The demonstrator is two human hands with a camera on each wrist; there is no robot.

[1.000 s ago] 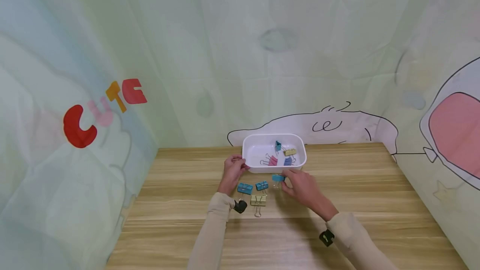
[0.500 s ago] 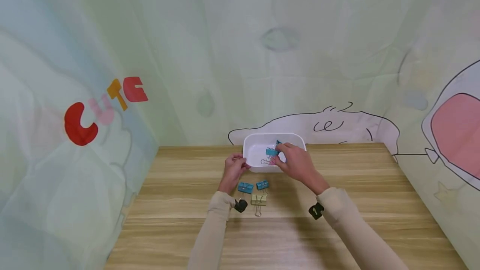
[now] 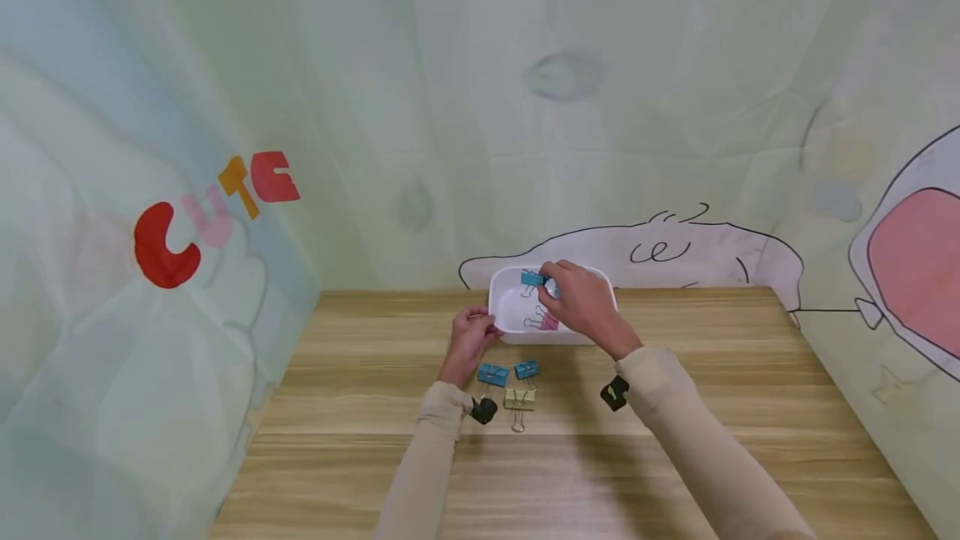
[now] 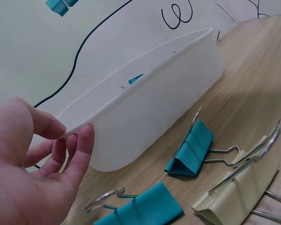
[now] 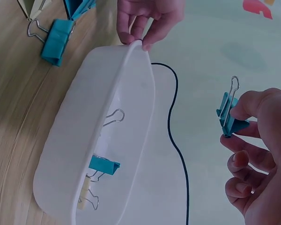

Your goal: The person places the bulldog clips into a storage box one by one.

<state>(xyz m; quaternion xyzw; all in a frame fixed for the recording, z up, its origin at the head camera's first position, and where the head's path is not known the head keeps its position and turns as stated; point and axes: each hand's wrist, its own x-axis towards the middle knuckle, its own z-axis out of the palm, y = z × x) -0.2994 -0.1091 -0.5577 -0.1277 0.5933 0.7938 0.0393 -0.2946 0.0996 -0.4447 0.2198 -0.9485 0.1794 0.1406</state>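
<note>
My right hand (image 3: 583, 300) pinches a teal binder clip (image 5: 230, 115) between thumb and fingers, held above the white tray (image 4: 154, 108). With thumb and fingertips, my left hand (image 3: 469, 340) grips the tray's near left corner. Inside the tray lie a pink binder clip (image 3: 548, 320), a teal clip (image 5: 104, 165) and a pale yellow clip (image 5: 83, 194); my right hand covers part of the inside in the head view. In front of the tray, two teal binder clips (image 3: 492, 374) and a cream binder clip (image 3: 520, 399) lie on the table.
The wooden table (image 3: 360, 407) runs back to a printed cloth backdrop (image 3: 420, 148), and the tray stands close against it. The clips on the table lie beside my left wrist, their wire handles sticking out.
My right hand has lifted the teal clip from the table in front of the tray and carried it up and back over the tray. My left hand has stayed at the corner.
</note>
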